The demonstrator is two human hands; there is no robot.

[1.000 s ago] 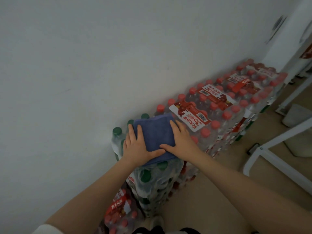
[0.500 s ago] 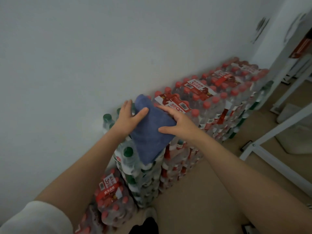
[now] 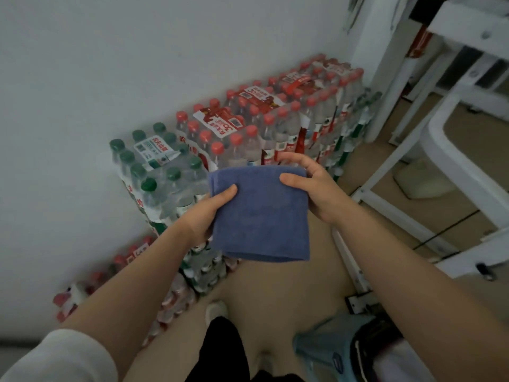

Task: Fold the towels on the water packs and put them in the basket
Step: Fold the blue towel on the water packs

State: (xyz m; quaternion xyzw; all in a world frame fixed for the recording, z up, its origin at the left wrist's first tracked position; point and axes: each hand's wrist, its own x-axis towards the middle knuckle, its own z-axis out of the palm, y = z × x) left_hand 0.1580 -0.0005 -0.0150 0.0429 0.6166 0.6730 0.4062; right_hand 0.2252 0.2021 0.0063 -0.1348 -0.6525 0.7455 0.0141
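Note:
A folded blue towel [image 3: 261, 213] hangs in the air in front of me, clear of the stacked water packs [image 3: 248, 128]. My left hand [image 3: 205, 213] grips its left edge, thumb on top. My right hand [image 3: 316, 191] grips the upper right corner, thumb over the front and fingers behind. The green-capped pack [image 3: 157, 164] where the towel lay is bare on top. At the bottom right a dark basket [image 3: 369, 343] shows a light blue cloth [image 3: 325, 351] draped at its rim.
Shrink-wrapped water packs line the white wall [image 3: 137, 64], with lower packs on the floor at left [image 3: 129, 260]. A white metal frame [image 3: 391, 216] and a white shelf unit [image 3: 468, 78] stand to the right. Beige floor [image 3: 275, 293] lies between them, my feet below.
Both hands lifted the folded towel off the green-capped pack and drew it toward me. My view has tilted down and right, and the basket has come into sight.

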